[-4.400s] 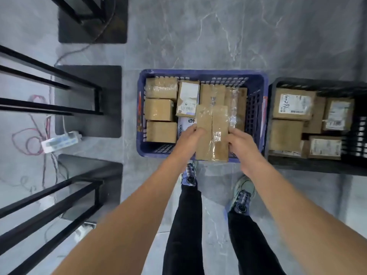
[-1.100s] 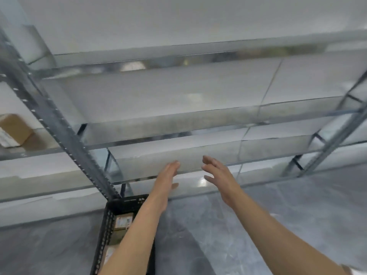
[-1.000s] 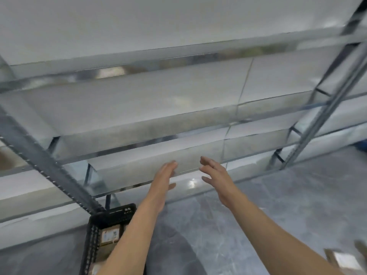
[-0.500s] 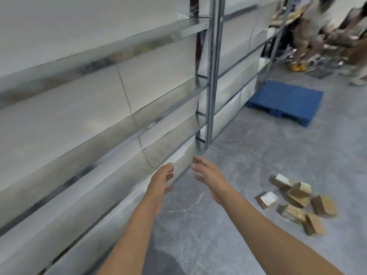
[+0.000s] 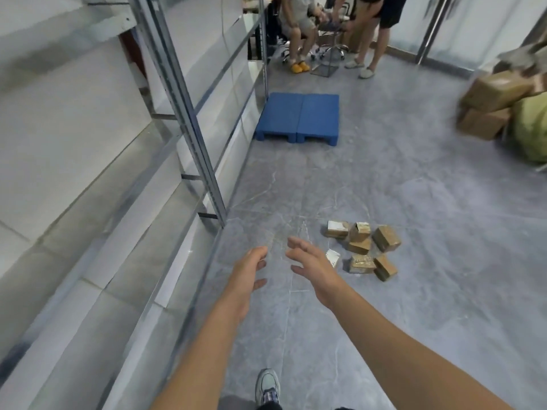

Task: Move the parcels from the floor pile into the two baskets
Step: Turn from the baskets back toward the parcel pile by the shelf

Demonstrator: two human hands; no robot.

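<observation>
1. On the grey floor, right of centre and just beyond the hands, lies the parcel pile. It is several small brown boxes, jumbled and touching. A flat white-labelled parcel at its near-left edge is partly hidden by the right hand.
2. Head view: the left hand and right hand reach forward empty, fingers loosely spread, touching no parcel. Neither basket is in sight.
3. Risk: the boxes lean on each other, so lifting one may topple its neighbours. An over-full armful could shed a box beside the metal shelving at left.

Brown cardboard parcels lie on glossy grey marbled floor beside metal shelving.
</observation>
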